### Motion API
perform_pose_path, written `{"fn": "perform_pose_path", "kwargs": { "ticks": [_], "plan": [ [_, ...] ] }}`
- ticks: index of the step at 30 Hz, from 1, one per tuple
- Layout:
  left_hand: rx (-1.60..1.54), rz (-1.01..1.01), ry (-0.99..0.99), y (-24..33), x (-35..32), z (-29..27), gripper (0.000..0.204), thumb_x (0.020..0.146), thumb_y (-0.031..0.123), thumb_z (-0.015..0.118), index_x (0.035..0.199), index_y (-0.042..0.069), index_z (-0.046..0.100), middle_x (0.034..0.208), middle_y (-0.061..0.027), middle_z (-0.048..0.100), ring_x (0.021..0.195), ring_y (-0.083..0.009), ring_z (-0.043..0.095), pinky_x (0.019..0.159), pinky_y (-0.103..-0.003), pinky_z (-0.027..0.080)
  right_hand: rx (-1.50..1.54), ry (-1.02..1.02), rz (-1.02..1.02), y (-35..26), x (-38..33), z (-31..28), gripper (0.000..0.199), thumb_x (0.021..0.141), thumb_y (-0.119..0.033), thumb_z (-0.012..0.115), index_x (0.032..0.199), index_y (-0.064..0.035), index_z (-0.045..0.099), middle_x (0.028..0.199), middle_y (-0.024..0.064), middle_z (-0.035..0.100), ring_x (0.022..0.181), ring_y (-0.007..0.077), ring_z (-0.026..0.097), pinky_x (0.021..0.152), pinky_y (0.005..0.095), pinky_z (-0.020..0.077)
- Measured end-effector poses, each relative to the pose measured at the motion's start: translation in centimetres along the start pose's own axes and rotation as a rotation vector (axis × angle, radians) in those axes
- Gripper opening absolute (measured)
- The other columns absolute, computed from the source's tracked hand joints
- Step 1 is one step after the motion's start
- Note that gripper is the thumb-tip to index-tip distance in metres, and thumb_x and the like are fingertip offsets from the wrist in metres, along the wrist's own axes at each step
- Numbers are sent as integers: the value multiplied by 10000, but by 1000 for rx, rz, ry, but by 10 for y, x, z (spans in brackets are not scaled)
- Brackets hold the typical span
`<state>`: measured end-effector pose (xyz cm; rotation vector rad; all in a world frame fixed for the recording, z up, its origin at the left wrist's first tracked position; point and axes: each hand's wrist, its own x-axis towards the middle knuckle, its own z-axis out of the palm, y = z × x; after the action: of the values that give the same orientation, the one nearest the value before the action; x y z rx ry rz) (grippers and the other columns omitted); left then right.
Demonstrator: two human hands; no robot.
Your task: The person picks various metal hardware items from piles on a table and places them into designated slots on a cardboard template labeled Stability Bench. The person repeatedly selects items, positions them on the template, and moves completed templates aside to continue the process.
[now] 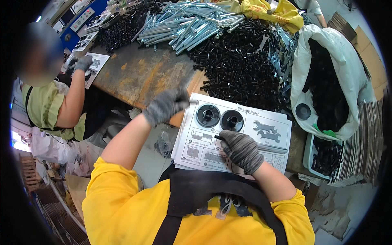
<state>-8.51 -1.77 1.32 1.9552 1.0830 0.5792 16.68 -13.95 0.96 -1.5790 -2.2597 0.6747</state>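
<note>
A stack of printed sheets [257,109] with part drawings lies at the table's near edge. On its upper left sit two black round discs with raised hubs, a left disc [203,121] and a right disc [239,116]. My right hand [244,153], in a grey striped glove, is closed over the sheet just below the discs. From its fingertips pokes a short black bolt-like piece [219,138]. My left hand [165,107], gloved in grey, hovers at the sheets' left edge. Motion smears its fingers, so what they hold is unclear.
Beyond the sheets spread a heap of black bolts [237,61] and a pile of silver rods [192,26]. Flat wrenches [279,53] lie beside a white sack [300,77] of black parts. A co-worker's gloved hand [84,63] is at the far left.
</note>
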Motion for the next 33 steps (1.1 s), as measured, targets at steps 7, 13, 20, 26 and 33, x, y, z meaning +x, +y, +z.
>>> {"fn": "perform_pose_path", "kwargs": {
  "ticks": [7, 13, 20, 26, 33],
  "plan": [
    [881, 176, -206, 7, -56, 36, 172, 773, 238, 577, 905, 140, 625, 696, -66, 533, 666, -238, 565, 580, -349, 460, -230, -60, -30, -13, 1, 18, 175, 779, -204, 513, 851, -54, 569, 653, 139, 593, 600, 307, 596, 532, 391, 476],
    [957, 93, -286, 25, -51, 39, 279, 823, 365, 507, 783, 120, 636, 664, -82, 556, 626, -243, 582, 538, -360, 466, -401, -105, -119, -10, -2, 18, 247, 766, -249, 535, 921, -57, 552, 700, 109, 600, 600, 272, 606, 500, 373, 480],
    [875, -163, -479, 47, -41, 40, 319, 839, 333, 473, 762, 63, 624, 662, -135, 597, 646, -280, 600, 588, -380, 481, -475, -340, -111, -26, 7, 6, 353, 759, -196, 528, 1046, 7, 485, 792, 123, 619, 691, 260, 622, 568, 390, 492],
    [491, -288, -572, 14, -21, 27, 331, 833, 341, 482, 847, 49, 638, 734, -143, 614, 742, -301, 599, 685, -377, 469, -234, -359, -14, -17, 21, 5, 238, 814, -204, 482, 942, -7, 519, 736, 144, 608, 696, 291, 613, 583, 412, 485],
    [1036, -55, -683, 64, -20, 54, 152, 735, 134, 525, 765, 23, 625, 677, -187, 616, 660, -309, 632, 570, -421, 488, -400, -389, -32, -36, 31, 5, 155, 776, -134, 509, 871, -23, 563, 715, 150, 627, 663, 271, 635, 537, 363, 505]
  ]
}}
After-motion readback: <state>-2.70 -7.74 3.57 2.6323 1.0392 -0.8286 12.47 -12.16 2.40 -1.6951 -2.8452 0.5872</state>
